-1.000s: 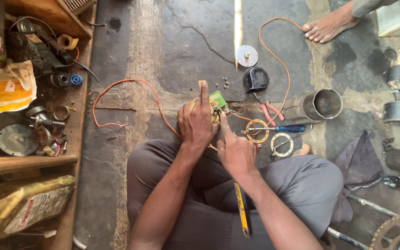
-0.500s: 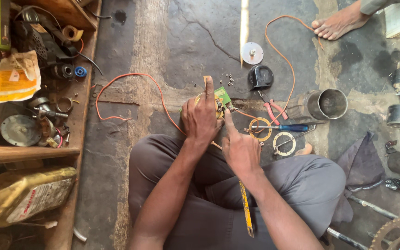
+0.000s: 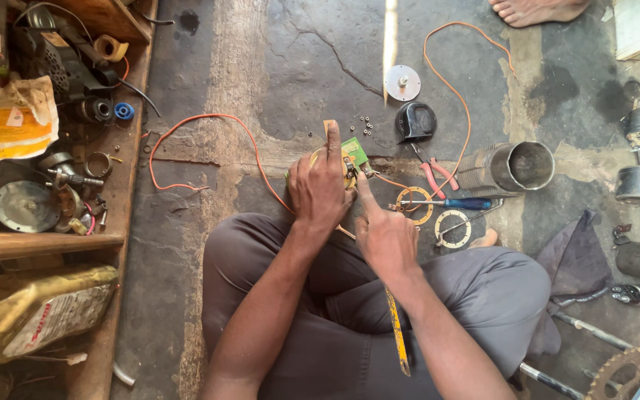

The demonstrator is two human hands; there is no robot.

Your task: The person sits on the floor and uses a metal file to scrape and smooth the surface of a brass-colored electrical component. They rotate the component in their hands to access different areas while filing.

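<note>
On a cracked workshop floor [image 3: 320, 67], the left hand [image 3: 321, 185] clasps a small green-boarded part [image 3: 355, 154] before the knees, forefinger straight, while the right hand [image 3: 383, 233], fingers curled, touches it with its forefinger.

1. Ahead of the left hand [image 3: 320, 189], bare concrete floor [image 3: 298, 81] lies open up to the far edge of the view.
2. An orange wire [image 3: 209, 141] loops across the floor to the left of that hand, a low snag.
3. Right of the right hand [image 3: 383, 237], red-handled pliers [image 3: 431, 174], a blue-handled screwdriver [image 3: 446, 203] and two flat rings [image 3: 453, 228] crowd the floor.
4. Beyond them a metal cylinder [image 3: 512, 169] lies on its side, blocking a reach to the right.
5. A black cap [image 3: 415, 121] and a small disc [image 3: 402, 82] sit ahead-right, with loose screws [image 3: 364, 124] scattered near them.
6. The wooden shelf [image 3: 53, 241] on the left is packed with parts.
</note>
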